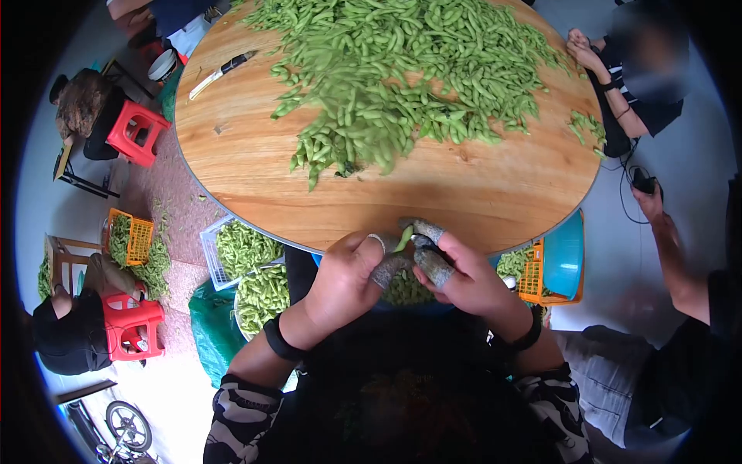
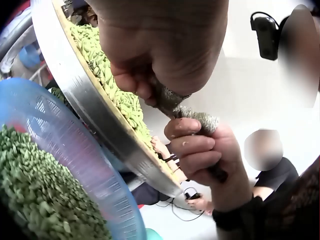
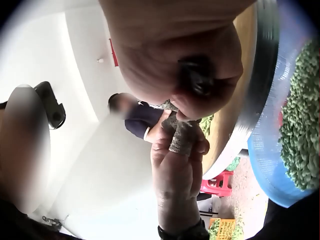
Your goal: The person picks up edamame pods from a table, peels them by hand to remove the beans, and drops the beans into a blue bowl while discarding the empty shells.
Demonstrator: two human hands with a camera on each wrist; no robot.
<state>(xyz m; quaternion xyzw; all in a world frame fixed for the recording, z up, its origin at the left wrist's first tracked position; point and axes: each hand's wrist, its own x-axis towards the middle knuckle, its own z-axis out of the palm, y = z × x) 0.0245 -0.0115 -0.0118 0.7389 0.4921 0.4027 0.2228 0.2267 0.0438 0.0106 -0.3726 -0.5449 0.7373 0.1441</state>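
Note:
In the head view, my left hand [image 1: 344, 271] pinches a green soybean pod [image 1: 404, 238] between thumb and fingers, close to the table's near edge. My right hand [image 1: 462, 274] meets it there, its fingertips right at the pod. Deep in the right palm, the right wrist view shows the dark end of a black-handled tool [image 3: 197, 77] with the fingers curled round it; its working end is hidden. Grey, worn wrappings [image 1: 439, 267] cover the thumb and a finger on each hand. Below the hands sits a blue basket [image 2: 117, 200] of shelled green beans [image 2: 50, 195].
A big heap of soybean pods [image 1: 402, 69] covers the far part of the round wooden table [image 1: 255, 170]. A knife [image 1: 222, 75] lies at its left. Baskets of pods [image 1: 247, 251] stand lower left; an orange crate [image 1: 532, 274] and teal basin [image 1: 564, 255] lower right. People sit around.

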